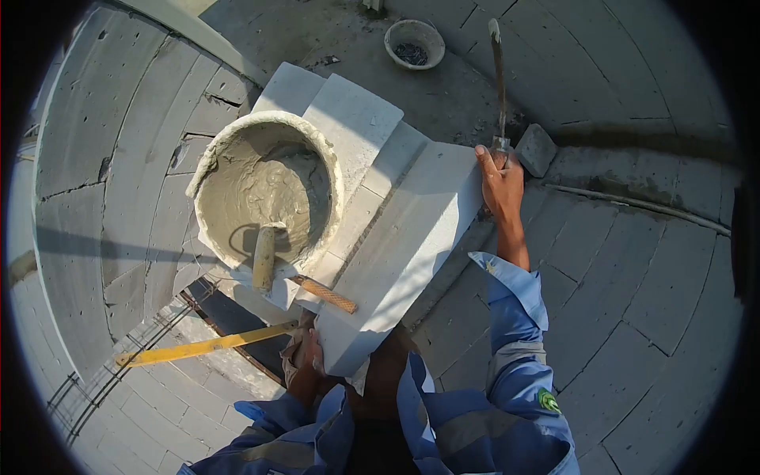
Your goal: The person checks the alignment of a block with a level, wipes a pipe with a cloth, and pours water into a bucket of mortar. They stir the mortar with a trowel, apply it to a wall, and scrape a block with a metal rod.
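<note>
A long pale lightweight block [404, 245] lies at a slant in front of me. My left hand [310, 352] is at its near left edge, fingers against its side and partly in shadow. My right hand [504, 186] is closed round the handle of what looks like a handsaw [499, 83], its thin rusty blade seen edge-on and pointing away, beside the block's far right end. Left of the block stands a bucket [339, 186] of wet grey mortar [269, 190]. Over its near rim rests a tool with a worn handle [264, 257]; an orange textured handle [326, 294] lies close by.
A yellow bar [210, 346] reaches left from near my left hand. More pale blocks [356, 119] lie under and behind the bucket. A small bowl [428, 37] with dark bits stands farther off. A block offcut [537, 150] sits right of the saw. Block walls [119, 174] surround me.
</note>
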`<state>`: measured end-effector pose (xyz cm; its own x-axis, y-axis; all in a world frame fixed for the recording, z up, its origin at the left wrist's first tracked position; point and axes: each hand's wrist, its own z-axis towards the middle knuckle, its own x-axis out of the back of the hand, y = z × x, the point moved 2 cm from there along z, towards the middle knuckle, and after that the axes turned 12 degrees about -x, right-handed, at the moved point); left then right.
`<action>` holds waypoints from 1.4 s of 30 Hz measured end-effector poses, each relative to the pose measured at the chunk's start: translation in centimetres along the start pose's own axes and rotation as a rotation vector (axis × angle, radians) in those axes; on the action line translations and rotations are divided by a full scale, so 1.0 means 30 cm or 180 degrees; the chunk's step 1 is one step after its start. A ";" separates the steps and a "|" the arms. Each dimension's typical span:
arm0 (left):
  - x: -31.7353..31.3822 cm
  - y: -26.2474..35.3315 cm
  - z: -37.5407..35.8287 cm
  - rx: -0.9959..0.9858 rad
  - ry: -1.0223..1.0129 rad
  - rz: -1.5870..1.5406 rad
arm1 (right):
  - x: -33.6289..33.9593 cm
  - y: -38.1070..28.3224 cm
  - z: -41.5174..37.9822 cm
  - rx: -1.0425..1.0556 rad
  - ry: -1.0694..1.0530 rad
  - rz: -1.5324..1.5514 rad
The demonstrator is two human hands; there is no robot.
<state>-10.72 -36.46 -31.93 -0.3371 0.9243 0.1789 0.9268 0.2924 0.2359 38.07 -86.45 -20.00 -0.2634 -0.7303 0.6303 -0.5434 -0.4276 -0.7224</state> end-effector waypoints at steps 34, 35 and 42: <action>-1.405 1.176 -0.393 -0.4943 -0.0541 0.2881 | 0.168 0.164 -0.324 -0.1256 -0.0131 0.1655; -1.483 1.190 -0.364 -0.4983 -0.0378 0.2904 | 0.153 0.194 -0.294 -0.1312 -0.0118 0.1684; -1.616 1.178 -0.318 -0.4620 0.0410 0.3697 | 0.095 0.209 -0.193 -0.0700 -0.0115 0.1398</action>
<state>36.78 -73.29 -23.17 0.2078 0.4406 0.8733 -0.1513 -0.8676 0.4737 29.29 -88.13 -21.09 -0.4798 -0.8359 0.2666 -0.5436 0.0447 -0.8381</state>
